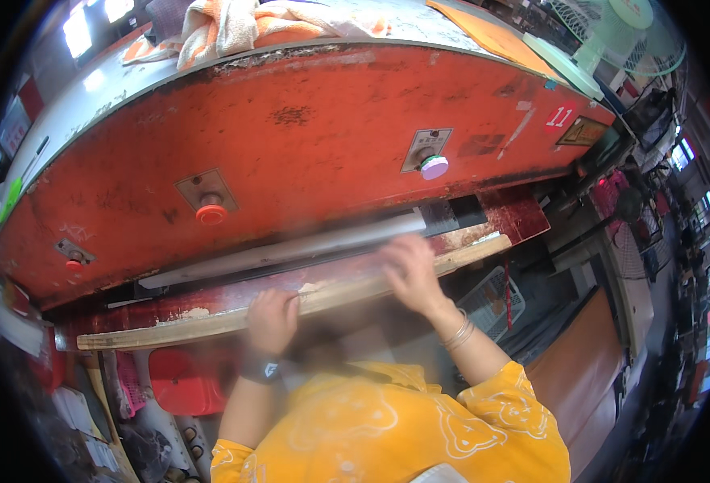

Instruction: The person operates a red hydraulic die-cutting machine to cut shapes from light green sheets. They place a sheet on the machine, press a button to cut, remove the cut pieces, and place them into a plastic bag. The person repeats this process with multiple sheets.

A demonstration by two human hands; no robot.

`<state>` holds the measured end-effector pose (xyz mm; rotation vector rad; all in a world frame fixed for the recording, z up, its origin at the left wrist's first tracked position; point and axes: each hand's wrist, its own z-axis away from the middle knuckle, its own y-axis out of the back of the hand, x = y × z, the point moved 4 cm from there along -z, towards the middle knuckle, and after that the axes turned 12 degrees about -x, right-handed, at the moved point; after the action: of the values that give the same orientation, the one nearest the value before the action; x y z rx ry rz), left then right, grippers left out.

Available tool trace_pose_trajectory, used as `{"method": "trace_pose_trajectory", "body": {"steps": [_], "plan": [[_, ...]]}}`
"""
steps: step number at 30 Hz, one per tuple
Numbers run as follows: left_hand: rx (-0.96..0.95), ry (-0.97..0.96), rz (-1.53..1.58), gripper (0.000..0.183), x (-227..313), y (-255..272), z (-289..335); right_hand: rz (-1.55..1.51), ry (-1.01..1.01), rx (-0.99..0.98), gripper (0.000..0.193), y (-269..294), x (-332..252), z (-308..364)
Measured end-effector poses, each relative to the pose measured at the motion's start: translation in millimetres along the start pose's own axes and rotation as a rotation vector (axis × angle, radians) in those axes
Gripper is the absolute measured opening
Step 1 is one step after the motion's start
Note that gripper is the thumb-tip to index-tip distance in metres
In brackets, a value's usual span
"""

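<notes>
A dark red board with a pale wooden front edge (186,328) runs across in front of me, under a large orange-red machine (306,129). My left hand (273,322), with a black band on its wrist, has its fingers curled over this edge. Farther right, my right hand (409,272) reaches over the board; its bent fingers are smeared by motion, so a hold cannot be made out. Beyond both hands a long white strip (290,251) lies in the gap beneath the machine. A grey and black piece (443,217) adjoins the strip's right end.
The machine's front carries a red push button (211,211), a smaller red button (74,264) and a lilac knob (434,167). On its top lie a striped towel (218,32) and an orange sheet (488,36). A red stool (186,382) and a white basket (492,302) are below the board.
</notes>
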<state>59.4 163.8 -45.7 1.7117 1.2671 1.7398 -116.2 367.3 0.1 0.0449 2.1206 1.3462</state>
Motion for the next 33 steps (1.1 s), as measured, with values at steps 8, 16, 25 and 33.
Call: {"method": "trace_pose_trajectory", "body": {"steps": [8,16,25,33], "plan": [[0.038,-0.012,-0.009,0.009,9,0,0,0.122,-0.128,-0.314,0.04,-31,-3,22],[0.002,-0.008,0.082,0.013,4,-6,4,0.197,-0.178,-0.331,0.044,-34,-10,27],[-0.283,0.1,0.024,0.02,24,-10,25,-0.167,-0.24,-0.856,0.041,-1,2,26],[-0.167,-0.115,0.648,0.048,89,-10,3,0.213,-0.406,-0.226,0.078,-13,-6,3]]}}
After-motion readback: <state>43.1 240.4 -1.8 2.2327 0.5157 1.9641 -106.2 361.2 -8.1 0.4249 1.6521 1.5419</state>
